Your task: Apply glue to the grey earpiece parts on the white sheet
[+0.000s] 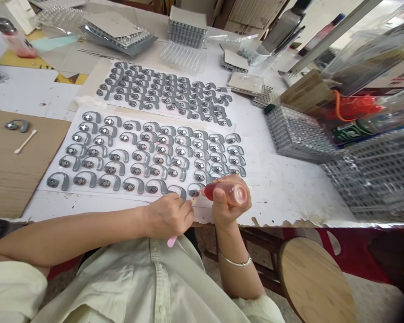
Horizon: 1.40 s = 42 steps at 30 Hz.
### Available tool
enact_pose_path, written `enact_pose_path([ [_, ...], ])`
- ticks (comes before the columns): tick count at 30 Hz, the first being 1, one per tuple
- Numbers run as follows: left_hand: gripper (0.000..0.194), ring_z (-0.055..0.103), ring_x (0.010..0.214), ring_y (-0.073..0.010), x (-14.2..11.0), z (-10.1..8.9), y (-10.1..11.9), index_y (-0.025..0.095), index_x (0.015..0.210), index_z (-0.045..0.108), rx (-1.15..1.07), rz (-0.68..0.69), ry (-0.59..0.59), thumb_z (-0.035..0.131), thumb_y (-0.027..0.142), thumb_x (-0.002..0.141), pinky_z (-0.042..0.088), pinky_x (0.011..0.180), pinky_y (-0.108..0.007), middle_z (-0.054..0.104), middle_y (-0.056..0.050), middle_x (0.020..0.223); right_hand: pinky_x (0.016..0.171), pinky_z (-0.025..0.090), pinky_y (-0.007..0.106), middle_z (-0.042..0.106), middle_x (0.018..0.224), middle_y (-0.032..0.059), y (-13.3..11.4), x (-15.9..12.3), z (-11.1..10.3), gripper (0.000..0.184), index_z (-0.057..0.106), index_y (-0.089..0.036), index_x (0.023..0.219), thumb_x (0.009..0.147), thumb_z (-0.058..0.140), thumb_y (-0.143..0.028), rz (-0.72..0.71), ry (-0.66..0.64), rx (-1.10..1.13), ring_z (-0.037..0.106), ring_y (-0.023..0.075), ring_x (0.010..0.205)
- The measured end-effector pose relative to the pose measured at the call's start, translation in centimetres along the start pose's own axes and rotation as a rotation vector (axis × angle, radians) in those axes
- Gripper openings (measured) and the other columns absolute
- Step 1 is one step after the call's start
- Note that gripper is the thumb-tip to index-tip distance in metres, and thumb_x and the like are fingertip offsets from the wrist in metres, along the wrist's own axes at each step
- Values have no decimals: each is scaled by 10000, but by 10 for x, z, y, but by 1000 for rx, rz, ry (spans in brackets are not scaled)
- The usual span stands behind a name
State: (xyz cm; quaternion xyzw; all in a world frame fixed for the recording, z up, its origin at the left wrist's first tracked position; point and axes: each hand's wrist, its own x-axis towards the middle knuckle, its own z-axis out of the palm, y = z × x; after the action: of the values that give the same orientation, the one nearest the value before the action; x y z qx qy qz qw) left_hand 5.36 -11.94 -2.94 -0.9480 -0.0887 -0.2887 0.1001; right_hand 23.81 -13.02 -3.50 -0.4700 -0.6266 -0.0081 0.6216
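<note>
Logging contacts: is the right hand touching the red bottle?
Touching. The head view shows the right hand wrapped around the red bottle, thumb lying against its side.

The left hand (170, 216) is hiding most of a pink-ended stick (172, 241); right of the right hand (234, 197), blurred trays (373, 172) are running past the view's edge.

"What furniture is there?"
"A white table (296, 195), ragged along its near edge, and a round wooden stool (318, 280)."
"And beyond?"
"Cartons (252, 18). Below, pale floor (370, 289)."
</note>
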Motion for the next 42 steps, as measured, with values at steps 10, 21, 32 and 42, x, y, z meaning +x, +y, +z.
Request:
enact_pose_path([
  [10,165,505,498,-157,1,0,0,115,714,580,-12,-19,52,488,62,839,379,465,-280,669,-114,699,548,455,324,599,711,14,1,0,-1,126,592,-184,848,824,635,-299,-26,9,-10,558,150,607],
  [21,185,464,491,-140,1,-1,-3,116,710,570,-41,-11,2,464,82,858,336,456,-273,647,-113,718,610,493,371,597,781,36,-10,-13,-12,341,615,-180,962,808,626,-484,154,299,-8,596,187,664],
  [32,209,503,514,-147,-1,0,-2,114,731,589,-52,-20,-3,448,107,885,355,461,-279,664,-118,751,620,490,368,629,751,28,-6,-18,-14,164,618,-184,863,804,651,-333,135,131,-68,588,177,669],
  [42,196,497,508,-150,-2,1,-2,118,735,570,-40,-1,-11,443,104,884,348,462,-280,649,-116,735,603,486,366,629,754,30,-6,-17,-12,130,619,-177,847,805,643,-297,103,109,-87,584,175,659],
])
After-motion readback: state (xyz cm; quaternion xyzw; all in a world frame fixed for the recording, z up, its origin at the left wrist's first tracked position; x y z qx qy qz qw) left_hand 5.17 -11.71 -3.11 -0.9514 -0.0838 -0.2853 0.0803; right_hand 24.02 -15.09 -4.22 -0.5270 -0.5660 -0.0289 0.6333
